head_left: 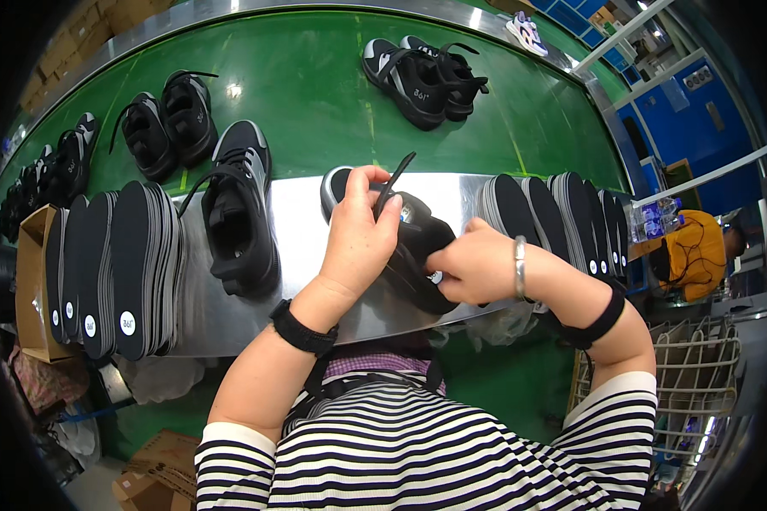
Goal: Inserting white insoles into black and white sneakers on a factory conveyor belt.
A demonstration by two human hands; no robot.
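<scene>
A black sneaker (416, 277) with a grey toe sits on the metal ledge in front of me, its heel toward me. My left hand (354, 243) is closed over its front part, with a black shoelace (397, 177) pinched between thumb and finger and the end sticking up. At the heel opening, my right hand (479, 266) has its fingers curled and closed on the collar; the fingertips are partly hidden. To the left of my hands stands another black-and-grey sneaker (244, 213), its opening facing me.
Stacks of black insoles (145, 264) stand on the left by a cardboard box (34, 285); more insoles (554, 213) are at right. Beyond the ledge, a green conveyor belt (307, 94) carries a sneaker pair (422, 81) and several others. A wire rack (694, 370) and an orange-clad person (694, 254) are farther right.
</scene>
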